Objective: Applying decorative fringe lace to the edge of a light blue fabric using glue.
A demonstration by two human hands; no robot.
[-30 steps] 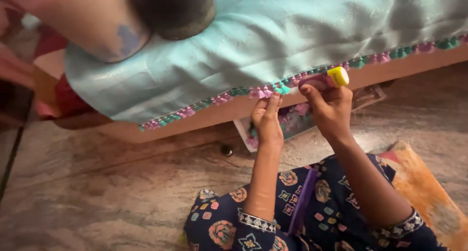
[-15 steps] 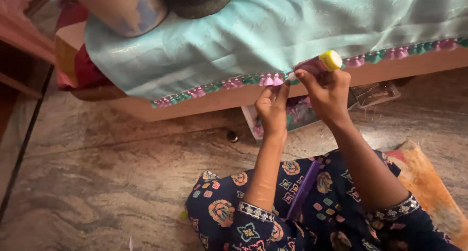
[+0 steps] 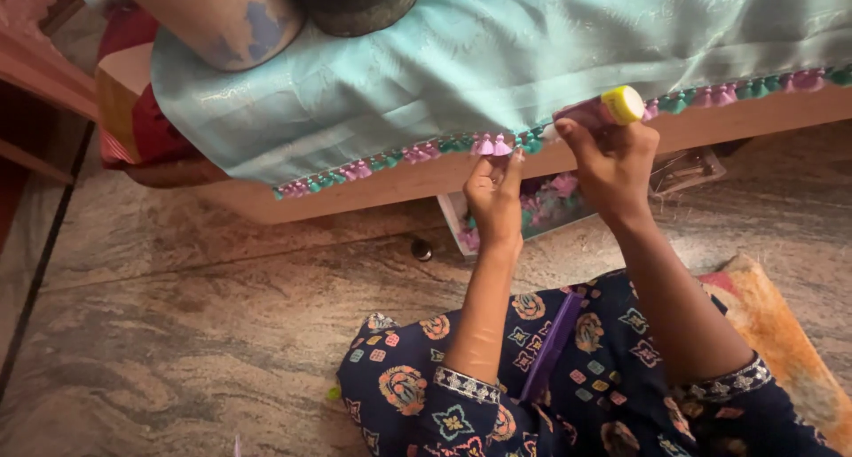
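A pale turquoise cloth (image 3: 497, 58) hangs over a wooden edge, its hem trimmed with pink and green tassels (image 3: 390, 160). My left hand (image 3: 494, 200) pinches a pink tassel (image 3: 493, 145) at the hem between thumb and fingers. Just to its right, my right hand (image 3: 608, 160) grips a small pink tube with a yellow cap (image 3: 608, 109), its tip held against the hem.
A wooden frame (image 3: 373, 189) runs under the cloth. A clear box of pink and green tassels (image 3: 541, 210) lies on the marbled stone floor (image 3: 195, 333). A small dark round object (image 3: 422, 248) lies nearby. An orange mat (image 3: 781, 333) sits at right, and a heavy dark object (image 3: 355, 4) rests on the cloth.
The view has shifted, so cloth and hands sit further right in the picture. Both hands stay at the hem, holding the tassel and the tube as before.
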